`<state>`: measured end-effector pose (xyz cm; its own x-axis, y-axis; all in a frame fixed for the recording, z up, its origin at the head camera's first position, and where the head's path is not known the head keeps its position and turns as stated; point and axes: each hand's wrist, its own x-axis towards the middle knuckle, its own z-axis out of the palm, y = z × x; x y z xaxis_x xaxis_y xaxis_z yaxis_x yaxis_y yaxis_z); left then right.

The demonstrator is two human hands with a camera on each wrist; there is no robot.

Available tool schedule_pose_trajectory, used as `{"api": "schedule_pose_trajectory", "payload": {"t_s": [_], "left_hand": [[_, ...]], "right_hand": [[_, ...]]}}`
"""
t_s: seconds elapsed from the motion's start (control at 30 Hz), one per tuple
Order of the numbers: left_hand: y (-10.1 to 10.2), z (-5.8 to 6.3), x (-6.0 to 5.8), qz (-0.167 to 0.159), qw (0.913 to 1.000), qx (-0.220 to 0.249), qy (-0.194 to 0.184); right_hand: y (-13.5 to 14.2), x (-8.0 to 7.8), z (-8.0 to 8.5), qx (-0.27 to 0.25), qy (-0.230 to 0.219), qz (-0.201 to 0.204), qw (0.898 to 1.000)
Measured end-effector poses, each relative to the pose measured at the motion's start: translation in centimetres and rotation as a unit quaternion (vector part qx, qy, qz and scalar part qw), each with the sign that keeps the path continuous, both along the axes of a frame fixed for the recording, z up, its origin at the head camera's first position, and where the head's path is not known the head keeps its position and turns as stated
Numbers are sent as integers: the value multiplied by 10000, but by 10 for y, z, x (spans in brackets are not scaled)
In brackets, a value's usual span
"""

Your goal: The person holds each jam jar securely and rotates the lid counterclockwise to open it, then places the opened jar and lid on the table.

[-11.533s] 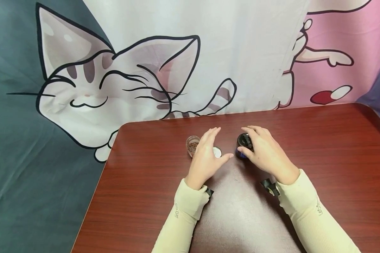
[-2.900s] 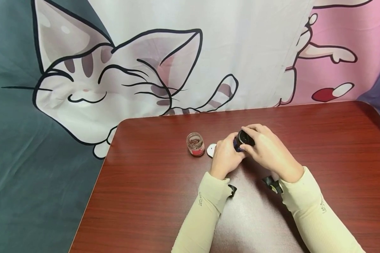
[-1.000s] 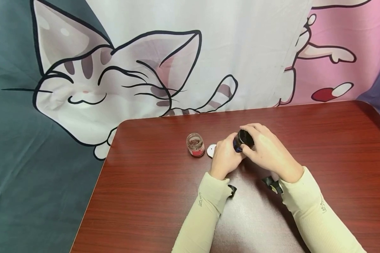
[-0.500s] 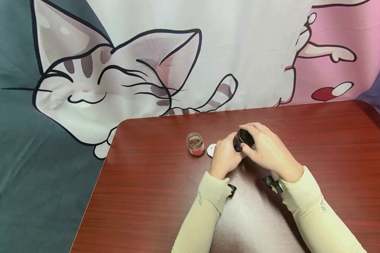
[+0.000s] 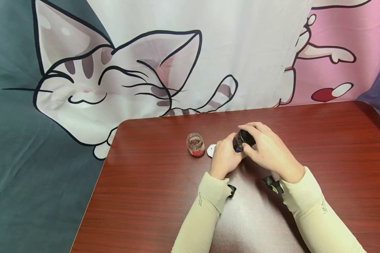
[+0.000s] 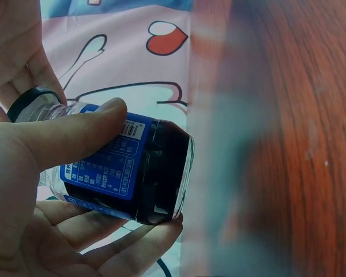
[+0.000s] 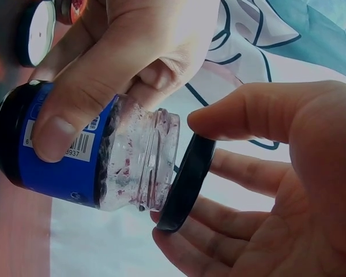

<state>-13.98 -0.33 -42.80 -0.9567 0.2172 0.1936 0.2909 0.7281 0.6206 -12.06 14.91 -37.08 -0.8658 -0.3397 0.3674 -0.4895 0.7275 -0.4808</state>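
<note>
My left hand [image 5: 224, 156] grips a glass jar [image 7: 63, 182] with a blue label and dark contents, its thumb lying across the label in the left wrist view. Thumb and fingers of my right hand [image 5: 269, 151] hold the jar's black lid [image 7: 187, 184]. In the right wrist view the lid stands tilted at the threaded mouth, with a gap at its upper side; whether its lower edge touches the glass I cannot tell. Reddish bits cling inside the jar's clear neck. In the head view the hands hide much of the jar.
Left of the hands stands a lidless glass jar [image 5: 195, 144] with brownish contents and a red label. A white-faced lid [image 5: 210, 150] lies beside it, partly behind my left hand. Both are on the reddish-brown table [image 5: 139, 196], which ends at a printed cloth [image 5: 259, 52].
My left hand has moved right from beside the lidless jar and grips the blue-labelled jar, which is now tilted. Over the last second my right hand has shifted very slightly with the lid.
</note>
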Motion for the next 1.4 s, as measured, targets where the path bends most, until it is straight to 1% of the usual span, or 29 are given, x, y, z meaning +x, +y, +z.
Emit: {"api": "schedule_pose_trajectory", "payload": {"t_s": [0.17,0.5,0.7,0.87,1.17,1.4], "left_hand": [[0,1,0,4,10000,18,-37],[0,1,1,68,9999,-37,-123],[1,3,1,117,9996,-117,-242],[2,2,1,115,9996,-88,-258],[1,2,1,120,9995,-119,-284],[0,3,2,118,9995,-123,-282]], "right_hand": [[1,1,1,-17,-21,4,10000],[3,2,3,-83,-64,-143,9998],[7,2,5,-92,-68,-241,9996],[9,2,5,-138,-158,-304,9993],[12,2,5,-144,-174,-302,9993],[13,2,5,-51,-230,-280,9993]]}}
